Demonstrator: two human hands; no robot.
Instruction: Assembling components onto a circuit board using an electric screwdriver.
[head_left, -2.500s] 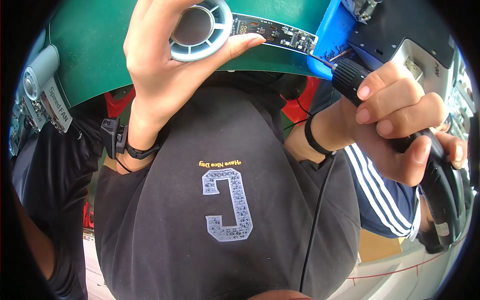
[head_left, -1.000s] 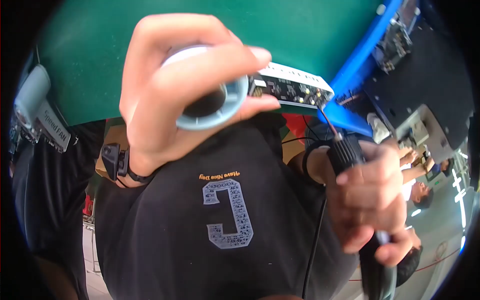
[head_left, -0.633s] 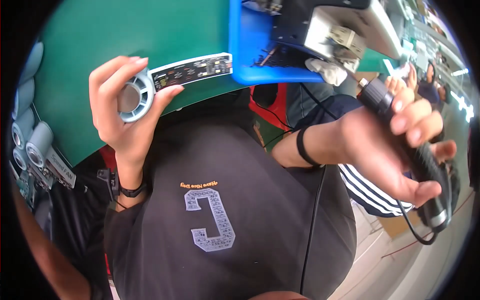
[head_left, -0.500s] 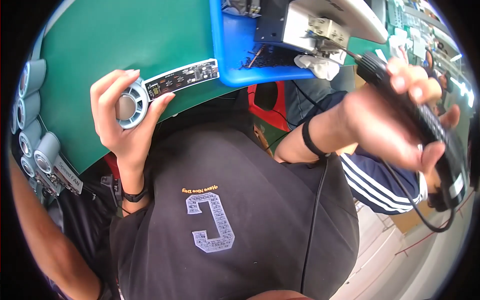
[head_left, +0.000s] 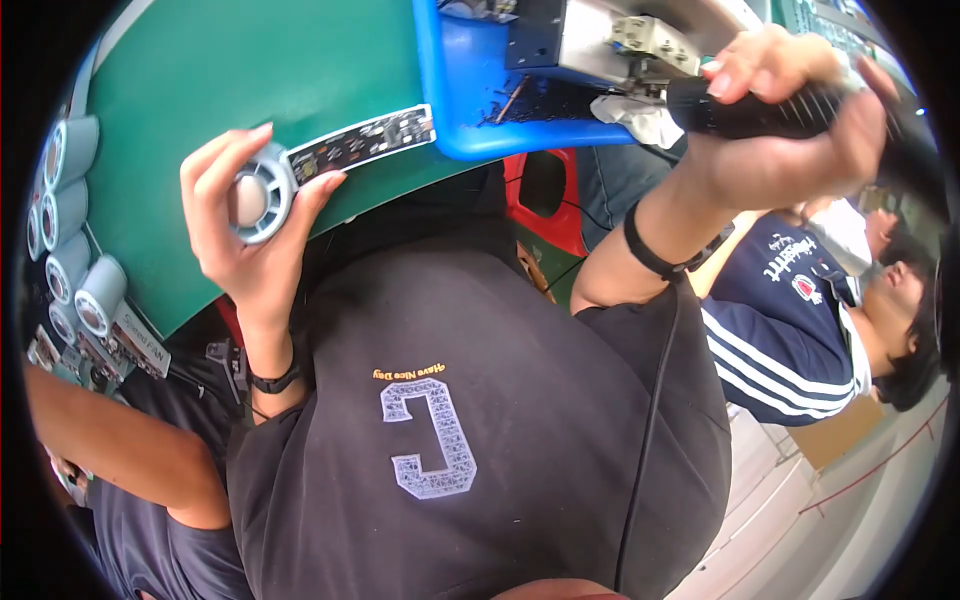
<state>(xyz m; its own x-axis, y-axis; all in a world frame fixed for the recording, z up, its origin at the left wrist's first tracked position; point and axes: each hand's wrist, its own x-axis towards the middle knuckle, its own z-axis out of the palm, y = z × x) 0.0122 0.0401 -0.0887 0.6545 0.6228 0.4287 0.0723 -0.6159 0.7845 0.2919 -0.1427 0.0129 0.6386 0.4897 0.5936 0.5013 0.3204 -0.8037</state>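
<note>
My left hand (head_left: pixel 245 235) grips a grey ring-shaped plastic part (head_left: pixel 258 195) with a long black circuit board (head_left: pixel 362 142) sticking out of it, held at the near edge of the green table (head_left: pixel 250 70). My right hand (head_left: pixel 790 120) is raised at the upper right, closed around the black handle of an electric screwdriver (head_left: pixel 770 105); its cable (head_left: pixel 660 400) runs down across my black shirt. The screwdriver sits just in front of a blue tray (head_left: pixel 480 100).
Several grey cylindrical parts (head_left: pixel 75 240) line the table's left edge. A metal fixture (head_left: pixel 620 40) sits in the blue tray. A person in a navy striped shirt (head_left: pixel 800 310) sits at the right; another person's arm (head_left: pixel 110 440) is at the lower left.
The view has swung, so the table and tray now sit higher and left. My left hand keeps the ring part with its board; my right hand has lifted the screwdriver up toward the blue tray.
</note>
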